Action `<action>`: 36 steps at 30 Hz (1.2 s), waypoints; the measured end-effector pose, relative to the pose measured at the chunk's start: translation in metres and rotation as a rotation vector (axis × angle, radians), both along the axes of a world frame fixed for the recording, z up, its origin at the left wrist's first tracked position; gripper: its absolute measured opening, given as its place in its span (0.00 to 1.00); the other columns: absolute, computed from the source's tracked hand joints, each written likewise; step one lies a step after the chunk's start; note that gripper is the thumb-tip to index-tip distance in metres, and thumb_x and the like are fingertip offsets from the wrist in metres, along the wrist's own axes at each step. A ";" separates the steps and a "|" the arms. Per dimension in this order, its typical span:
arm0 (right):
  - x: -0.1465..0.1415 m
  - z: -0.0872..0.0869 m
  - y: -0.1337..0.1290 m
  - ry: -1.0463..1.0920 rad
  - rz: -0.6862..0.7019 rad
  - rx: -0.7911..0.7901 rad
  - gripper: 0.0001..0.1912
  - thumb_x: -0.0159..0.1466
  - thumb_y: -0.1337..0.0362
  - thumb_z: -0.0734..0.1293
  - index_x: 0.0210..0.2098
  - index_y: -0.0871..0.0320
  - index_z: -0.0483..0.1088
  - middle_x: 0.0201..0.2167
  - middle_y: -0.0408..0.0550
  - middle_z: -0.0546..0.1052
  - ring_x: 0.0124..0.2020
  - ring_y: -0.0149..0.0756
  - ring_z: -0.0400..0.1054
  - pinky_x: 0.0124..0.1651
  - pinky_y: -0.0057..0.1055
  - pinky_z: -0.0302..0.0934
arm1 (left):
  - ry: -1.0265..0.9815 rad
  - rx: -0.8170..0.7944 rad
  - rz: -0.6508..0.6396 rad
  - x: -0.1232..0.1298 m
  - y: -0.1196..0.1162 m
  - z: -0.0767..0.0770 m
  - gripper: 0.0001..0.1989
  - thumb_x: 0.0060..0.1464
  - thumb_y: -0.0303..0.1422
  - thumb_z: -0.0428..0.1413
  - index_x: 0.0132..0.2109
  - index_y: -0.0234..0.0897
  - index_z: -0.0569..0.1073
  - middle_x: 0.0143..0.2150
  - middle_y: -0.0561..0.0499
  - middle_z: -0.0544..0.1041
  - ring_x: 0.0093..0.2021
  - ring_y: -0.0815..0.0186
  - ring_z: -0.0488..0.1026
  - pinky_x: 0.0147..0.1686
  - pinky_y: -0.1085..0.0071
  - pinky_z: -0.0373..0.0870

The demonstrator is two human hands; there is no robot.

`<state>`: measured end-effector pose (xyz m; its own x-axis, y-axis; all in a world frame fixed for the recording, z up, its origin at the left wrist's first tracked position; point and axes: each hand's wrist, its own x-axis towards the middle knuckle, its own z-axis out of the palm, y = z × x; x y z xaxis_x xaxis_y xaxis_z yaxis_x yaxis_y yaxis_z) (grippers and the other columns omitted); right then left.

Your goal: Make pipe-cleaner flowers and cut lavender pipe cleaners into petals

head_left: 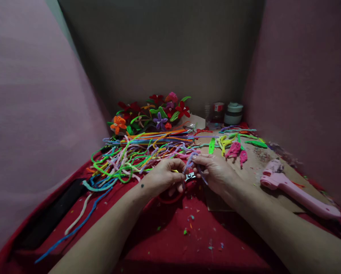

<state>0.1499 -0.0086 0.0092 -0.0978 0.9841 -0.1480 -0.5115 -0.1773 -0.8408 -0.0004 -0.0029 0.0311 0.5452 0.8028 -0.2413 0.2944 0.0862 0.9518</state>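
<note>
Both hands meet over the middle of the red cloth, pinching one bent purple pipe cleaner (188, 165) between them. My left hand (167, 174) grips it from the left with thumb and fingers. From the other side, my right hand (211, 167) holds its upper part, and one purple end hangs down below those fingers. Beneath the hands lie scissors (190, 176); their metal pivot shows, and a red handle loop sits under my left hand. Just behind spreads a tangle of loose multicoloured pipe cleaners (136, 156).
Pipe-cleaner flowers (160, 121) stand at the back. Cardboard (224, 203) on the right carries green, yellow and pink pieces (233, 149) and a pink tool with a long handle (298, 194). A lidded jar (233, 113) stands behind. A black flat object (53, 213) lies left.
</note>
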 end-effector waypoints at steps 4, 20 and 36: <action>0.000 -0.001 -0.001 -0.033 0.004 -0.001 0.05 0.50 0.69 0.65 0.19 0.63 0.68 0.14 0.43 0.68 0.14 0.24 0.59 0.16 0.21 0.50 | -0.157 -0.155 -0.071 -0.002 0.002 0.000 0.09 0.43 0.26 0.55 0.35 0.33 0.64 0.21 0.53 0.73 0.13 0.73 0.66 0.11 0.80 0.62; 0.002 -0.007 0.003 -0.070 -0.036 0.068 0.05 0.45 0.68 0.69 0.19 0.62 0.69 0.14 0.39 0.66 0.16 0.23 0.55 0.20 0.24 0.47 | -0.126 0.016 0.055 0.000 0.002 -0.003 0.12 0.51 0.41 0.52 0.31 0.37 0.65 0.13 0.63 0.52 0.10 0.80 0.47 0.09 0.83 0.46; 0.004 -0.008 0.002 -0.262 -0.100 0.248 0.11 0.50 0.60 0.68 0.19 0.62 0.68 0.16 0.40 0.66 0.17 0.25 0.55 0.22 0.26 0.48 | 0.068 0.206 0.059 0.004 -0.003 0.002 0.11 0.51 0.40 0.52 0.36 0.36 0.68 0.14 0.63 0.57 0.11 0.80 0.50 0.10 0.82 0.46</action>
